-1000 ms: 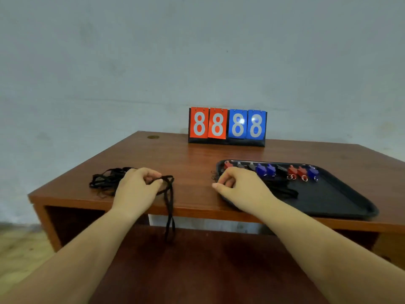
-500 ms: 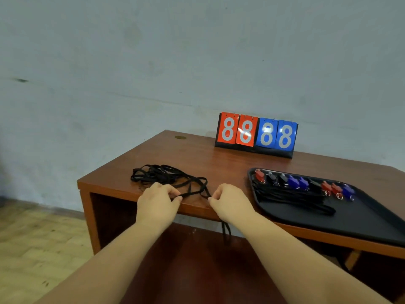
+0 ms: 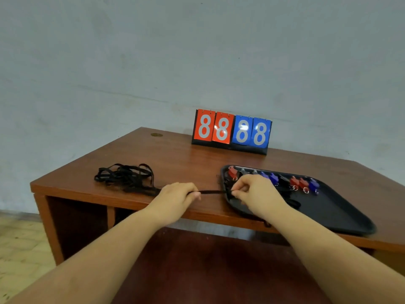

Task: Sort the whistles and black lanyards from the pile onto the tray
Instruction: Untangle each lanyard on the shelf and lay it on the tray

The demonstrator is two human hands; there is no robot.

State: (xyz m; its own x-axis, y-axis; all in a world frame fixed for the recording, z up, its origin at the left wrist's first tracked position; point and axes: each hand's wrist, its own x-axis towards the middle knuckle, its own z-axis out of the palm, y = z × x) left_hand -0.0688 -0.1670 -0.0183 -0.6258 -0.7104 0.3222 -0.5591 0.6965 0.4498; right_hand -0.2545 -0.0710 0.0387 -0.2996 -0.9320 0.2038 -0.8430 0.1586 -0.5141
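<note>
Scene: A person stands at a reddish-brown wooden desk [image 3: 175, 159], a flip scoreboard with two red and two blue cards reading 8888 [image 3: 231, 131] upright at its far edge.
Lanyard in hand: A flat black fabric lanyard [image 3: 211, 191] is stretched taut between both hands, just above the desk's near edge, at the left rim of the tray.
Left hand: The left hand [image 3: 175, 199] has its fingers curled around one end of the strap.
Right hand: The right hand [image 3: 255, 194] pinches the other end between thumb and fingertips, over the tray's left corner.
Tray: The shallow black plastic tray [image 3: 341, 207] holds a row of small red, blue and black plastic whistles [image 3: 303, 183] along its far side, with other black straps partly hidden behind the right hand.
Pile: A tangled heap of loose black lanyards [image 3: 126, 175] lies on the desk to the left, trailing toward the left hand.
Risk: The held strap appears to run back into the heap; pulling onward could drag the tangle along or off the near edge. A careless set-down might also knock the whistle row out of line.
</note>
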